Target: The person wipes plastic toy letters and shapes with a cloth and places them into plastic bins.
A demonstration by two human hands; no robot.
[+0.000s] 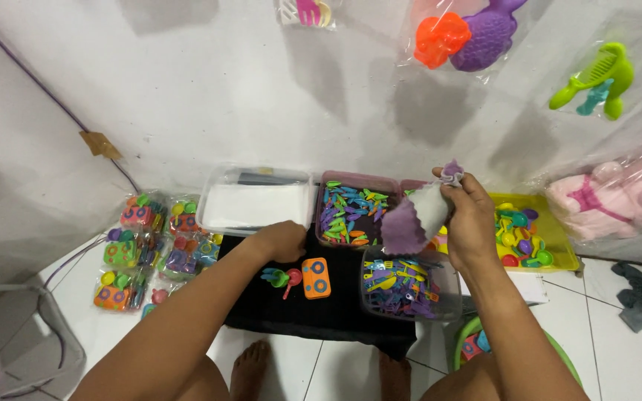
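Note:
My right hand [472, 215] is raised over the trays, gripping a clear plastic bag with a purple toy piece [412, 221] inside. My left hand [282, 241] rests fingers-down on the black cloth [313, 312], beside a small orange toy block [316, 278] and small teal and pink toy spoons [282, 279]. Whether the left hand holds anything is hidden by its fingers.
A clear tray of white sheets [255, 200], a tray of small coloured pieces [354, 212], a tub of purple toy utensils [403, 289] and a yellow tray of toy cups [536, 234] ring the cloth. Packed toy sets [146, 245] lie left. My bare feet show below.

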